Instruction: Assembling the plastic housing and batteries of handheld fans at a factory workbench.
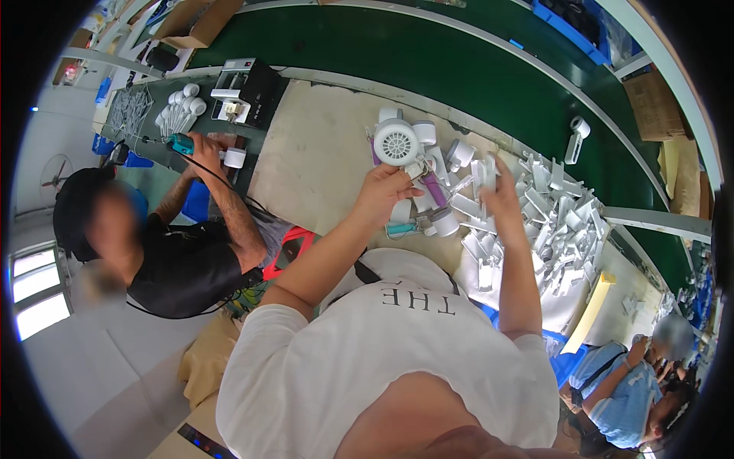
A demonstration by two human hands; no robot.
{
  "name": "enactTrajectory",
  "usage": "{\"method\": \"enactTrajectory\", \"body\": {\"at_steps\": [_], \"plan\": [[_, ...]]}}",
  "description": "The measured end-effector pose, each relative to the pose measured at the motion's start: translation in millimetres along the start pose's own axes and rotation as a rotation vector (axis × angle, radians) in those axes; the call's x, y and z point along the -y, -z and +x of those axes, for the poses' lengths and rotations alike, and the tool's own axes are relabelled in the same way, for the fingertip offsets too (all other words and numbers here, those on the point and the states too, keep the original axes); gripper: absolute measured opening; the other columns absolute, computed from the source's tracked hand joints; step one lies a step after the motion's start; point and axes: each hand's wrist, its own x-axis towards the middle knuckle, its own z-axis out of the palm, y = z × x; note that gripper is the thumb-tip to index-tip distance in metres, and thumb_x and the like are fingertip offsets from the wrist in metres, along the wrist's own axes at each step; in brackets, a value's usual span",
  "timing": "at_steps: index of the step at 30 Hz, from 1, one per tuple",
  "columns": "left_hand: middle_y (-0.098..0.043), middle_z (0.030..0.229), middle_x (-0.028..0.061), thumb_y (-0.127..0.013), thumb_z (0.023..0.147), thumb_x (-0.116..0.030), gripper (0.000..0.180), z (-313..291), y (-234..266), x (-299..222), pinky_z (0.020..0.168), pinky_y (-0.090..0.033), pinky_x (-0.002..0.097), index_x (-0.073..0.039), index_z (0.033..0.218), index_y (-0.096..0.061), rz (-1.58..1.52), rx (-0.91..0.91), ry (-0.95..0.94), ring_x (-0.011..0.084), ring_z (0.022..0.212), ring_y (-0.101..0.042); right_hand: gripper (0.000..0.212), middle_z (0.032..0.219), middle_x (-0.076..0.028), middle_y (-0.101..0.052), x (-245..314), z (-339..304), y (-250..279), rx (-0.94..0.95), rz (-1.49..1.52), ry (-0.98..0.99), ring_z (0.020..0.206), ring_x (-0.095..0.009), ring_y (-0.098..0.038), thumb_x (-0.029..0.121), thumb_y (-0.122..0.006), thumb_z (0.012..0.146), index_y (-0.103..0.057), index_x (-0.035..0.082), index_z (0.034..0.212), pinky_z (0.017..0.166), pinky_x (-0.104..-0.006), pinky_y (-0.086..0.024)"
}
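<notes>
Left hand (384, 196), grip closed on a white fan (397, 143); right hand (502, 197) at a white casing (482, 175), grip unclear

A workbench with a worn beige top (306, 138) crosses the middle of the frame. On it, right of centre, lies a heap of white plastic parts (562, 222); nearer the centre sit a white cylindrical housing (443, 222) and a teal tool (401, 229). At upper left, a dark benchtop (160, 90) carries a black-and-silver machine (248, 92) and white-headed pieces (183, 109).
</notes>
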Motion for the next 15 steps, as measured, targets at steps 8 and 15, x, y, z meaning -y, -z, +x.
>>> {"method": "enactTrajectory", "body": {"at_steps": [8, 15], "plan": [[-0.057, 0.104, 0.0105, -0.049, 0.084, -0.007, 0.026, -3, -12, 5, 0.078, -0.048, 0.0312, 0.002, 0.109, -0.051, -0.168, -0.070, -0.079, 0.0185, 0.093, -0.057, 0.070, 0.115, -0.007, -0.051, 63, -23, -71, -0.044, -0.981, 0.528, 0.089, -0.024, -0.050, 0.010, -0.071, 0.059, -0.045, 0.018, 0.124, 0.074, -0.0310, -0.043], [-0.057, 0.100, 0.0098, -0.050, 0.083, -0.006, 0.025, -12, -25, 12, 0.076, -0.047, 0.0300, 0.002, 0.107, -0.051, -0.108, -0.174, -0.240, 0.0167, 0.087, -0.057, 0.073, 0.120, -0.005, -0.049, 56, -23, -95, -0.162, -0.987, 0.486, 0.091, -0.025, -0.049, 0.012, -0.071, 0.058, -0.043, 0.017, 0.126, 0.076, -0.0346, -0.042]]}}
